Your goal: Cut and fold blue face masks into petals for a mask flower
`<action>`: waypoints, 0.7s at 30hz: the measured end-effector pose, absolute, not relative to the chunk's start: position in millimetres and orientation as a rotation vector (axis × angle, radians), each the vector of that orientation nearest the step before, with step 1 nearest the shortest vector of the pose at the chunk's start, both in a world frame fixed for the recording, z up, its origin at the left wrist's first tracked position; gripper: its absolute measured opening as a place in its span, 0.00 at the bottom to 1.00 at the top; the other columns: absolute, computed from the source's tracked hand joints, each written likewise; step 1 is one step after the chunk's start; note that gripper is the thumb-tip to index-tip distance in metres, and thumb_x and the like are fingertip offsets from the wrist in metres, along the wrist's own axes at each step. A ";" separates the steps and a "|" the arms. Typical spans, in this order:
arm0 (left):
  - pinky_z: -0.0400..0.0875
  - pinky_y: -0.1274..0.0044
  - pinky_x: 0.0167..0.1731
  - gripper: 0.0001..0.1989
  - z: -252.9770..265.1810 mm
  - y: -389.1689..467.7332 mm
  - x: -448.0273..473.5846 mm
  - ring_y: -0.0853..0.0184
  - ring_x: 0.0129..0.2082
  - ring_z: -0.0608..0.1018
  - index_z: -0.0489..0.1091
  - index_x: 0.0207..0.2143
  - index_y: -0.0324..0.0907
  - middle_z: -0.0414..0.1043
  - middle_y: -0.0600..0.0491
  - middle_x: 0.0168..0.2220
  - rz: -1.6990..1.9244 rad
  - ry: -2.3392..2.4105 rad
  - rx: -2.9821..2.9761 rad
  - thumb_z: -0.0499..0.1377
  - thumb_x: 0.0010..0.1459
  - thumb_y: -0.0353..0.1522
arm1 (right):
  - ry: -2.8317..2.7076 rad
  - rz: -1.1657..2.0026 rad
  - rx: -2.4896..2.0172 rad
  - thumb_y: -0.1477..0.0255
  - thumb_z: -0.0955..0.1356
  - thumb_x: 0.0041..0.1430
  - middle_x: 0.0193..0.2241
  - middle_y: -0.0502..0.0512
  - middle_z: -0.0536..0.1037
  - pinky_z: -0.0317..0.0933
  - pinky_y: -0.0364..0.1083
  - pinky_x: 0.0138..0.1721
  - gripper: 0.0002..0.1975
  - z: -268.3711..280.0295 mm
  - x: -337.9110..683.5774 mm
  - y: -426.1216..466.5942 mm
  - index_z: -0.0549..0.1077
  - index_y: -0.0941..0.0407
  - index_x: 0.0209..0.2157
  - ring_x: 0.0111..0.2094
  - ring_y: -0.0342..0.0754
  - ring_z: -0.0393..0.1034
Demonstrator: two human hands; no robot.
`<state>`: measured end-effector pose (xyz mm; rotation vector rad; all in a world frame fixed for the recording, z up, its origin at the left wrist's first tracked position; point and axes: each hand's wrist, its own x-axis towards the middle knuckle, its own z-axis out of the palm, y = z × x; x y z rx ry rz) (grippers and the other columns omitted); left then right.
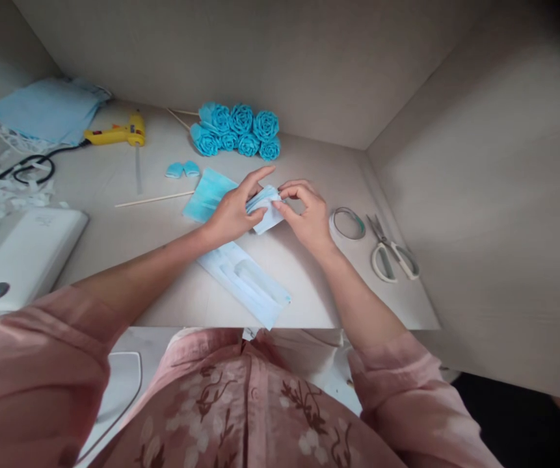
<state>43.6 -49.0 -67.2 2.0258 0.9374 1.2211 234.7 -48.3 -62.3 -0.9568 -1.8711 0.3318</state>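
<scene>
Worktop corner: pale boards rise behind and to the right of the worktop [311, 289], and the top right fades into darkness.
Folded light-blue piece [268, 222]: up between the two hands, mid-worktop; fingers cover so much of it that I can't make out how its layers lie.
Blue sheet [206, 195]: its right side disappears behind the left hand [233, 211]; a thin stick [153, 199] runs up to its left edge, and I can't see the far end.
Blue flowers [240, 130]: bunched near the back board, two stems poking out leftward, any others hidden.
Cut off at left: the white power bank [28, 250], its lit display too small to read, and the black cable of the yellow glue gun [118, 135].
Edges: a pale strip [248, 279] reaches the front edge with its lower corner; the scissors [384, 244] lie near the right board, a ring-shaped coil [361, 225] just beside them.
Room: worktop shows between the strip and the right forearm.
Hands: both clamped on the folded piece; left thumb across it, index finger raised, while the right hand [306, 208] pinches the right end, fingers bent.
Arms: forearms slant inward from rolled pink sleeves [65, 344].
</scene>
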 end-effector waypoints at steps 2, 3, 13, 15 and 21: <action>0.68 0.77 0.34 0.32 -65.1 -49.2 43.1 0.69 0.30 0.71 0.57 0.65 0.44 0.66 0.56 0.31 1.170 0.858 1.915 0.59 0.60 0.36 | -1.869 0.299 -0.933 0.69 0.72 0.59 0.40 0.53 0.80 0.65 0.52 0.49 0.04 -62.4 234.6 -48.6 0.73 0.52 0.33 0.45 0.50 0.73; 0.67 0.77 0.32 0.30 -64.2 -49.1 42.5 0.69 0.28 0.70 0.58 0.64 0.44 0.65 0.56 0.30 1.148 0.833 1.857 0.58 0.61 0.37 | -1.872 0.283 -0.926 0.69 0.72 0.59 0.39 0.53 0.80 0.65 0.53 0.49 0.04 -61.9 234.5 -49.0 0.73 0.52 0.33 0.45 0.51 0.73; 0.70 0.75 0.32 0.24 -70.1 -42.7 41.3 0.66 0.32 0.75 0.66 0.59 0.45 0.73 0.52 0.32 1.195 0.826 1.668 0.60 0.61 0.40 | -1.952 0.257 -0.928 0.66 0.70 0.61 0.40 0.53 0.80 0.63 0.56 0.51 0.04 -57.1 233.6 -53.8 0.75 0.50 0.33 0.45 0.53 0.72; 0.71 0.75 0.33 0.25 -71.4 -42.1 42.3 0.65 0.33 0.76 0.66 0.59 0.45 0.74 0.51 0.35 1.190 0.820 1.657 0.62 0.61 0.39 | -1.961 0.251 -0.928 0.66 0.70 0.61 0.40 0.53 0.80 0.63 0.56 0.51 0.04 -57.3 233.6 -53.8 0.75 0.50 0.33 0.45 0.53 0.72; 0.67 0.78 0.29 0.29 -67.9 -42.9 40.1 0.70 0.28 0.74 0.62 0.62 0.45 0.72 0.54 0.31 1.175 0.832 1.618 0.62 0.59 0.34 | -1.954 0.220 -0.878 0.68 0.71 0.60 0.40 0.52 0.80 0.63 0.56 0.50 0.02 -57.5 233.9 -53.3 0.76 0.50 0.33 0.44 0.53 0.72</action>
